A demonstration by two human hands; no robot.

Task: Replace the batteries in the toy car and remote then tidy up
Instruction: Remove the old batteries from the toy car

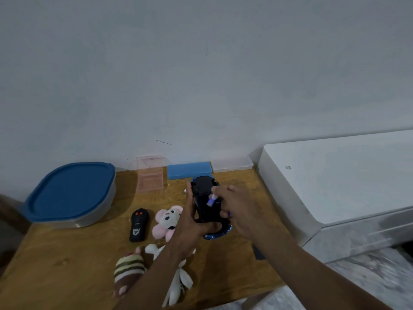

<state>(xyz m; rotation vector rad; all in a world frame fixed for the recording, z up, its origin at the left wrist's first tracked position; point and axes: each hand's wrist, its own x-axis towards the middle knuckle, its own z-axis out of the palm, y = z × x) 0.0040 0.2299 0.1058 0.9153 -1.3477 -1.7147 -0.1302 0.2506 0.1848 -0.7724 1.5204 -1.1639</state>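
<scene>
The blue toy car (pixel 204 195) is turned upside down, its black underside facing up, above the wooden table (pixel 67 260). My left hand (pixel 190 227) grips it from the near side. My right hand (pixel 237 209) pinches a small purple and white battery (pixel 211 200) against the car's underside. The black remote (pixel 138 224) with two red buttons lies flat on the table to the left of the car.
A grey tub with a blue lid (pixel 69 195) stands at the back left. A pink clear box (pixel 150 174), a blue case (pixel 189 170) and a clear flat box (pixel 232 166) line the wall. Plush toys (pixel 166 220) (pixel 129 271) lie near the front. A white cabinet (pixel 335 175) stands right.
</scene>
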